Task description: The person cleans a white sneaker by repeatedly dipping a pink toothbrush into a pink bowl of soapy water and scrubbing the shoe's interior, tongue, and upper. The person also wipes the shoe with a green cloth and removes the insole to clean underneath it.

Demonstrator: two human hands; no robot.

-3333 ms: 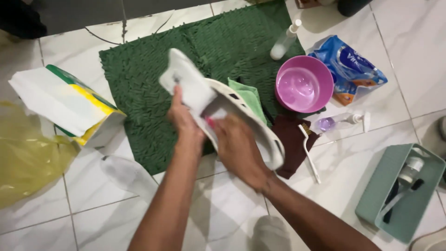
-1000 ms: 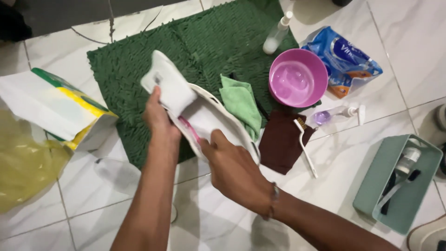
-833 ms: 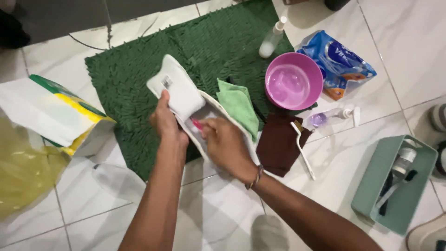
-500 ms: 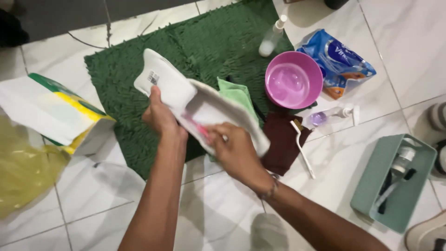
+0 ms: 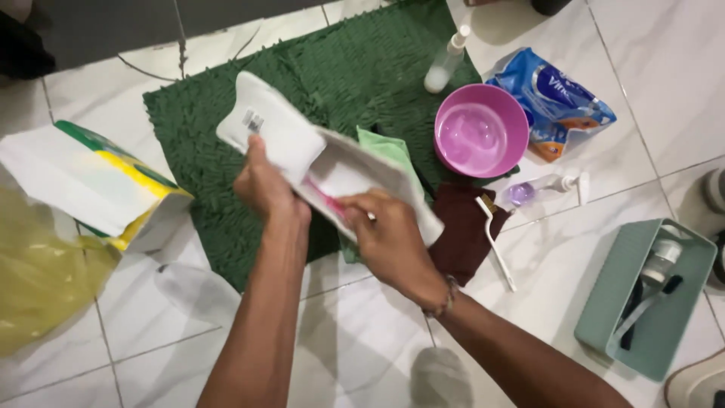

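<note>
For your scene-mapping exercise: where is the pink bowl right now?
In the head view, the pink bowl sits upper right, on the green mat's right edge, beside the blue packet, above the brown cloth.

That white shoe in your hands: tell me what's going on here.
A person crouches over a tiled floor. The left hand grips a white shoe by its heel end, sole side turned up. The right hand presses a pink brush against the shoe's side. Below lie a green mat, a green cloth, a brown cloth, a white brush and a pink bowl of water.
</note>
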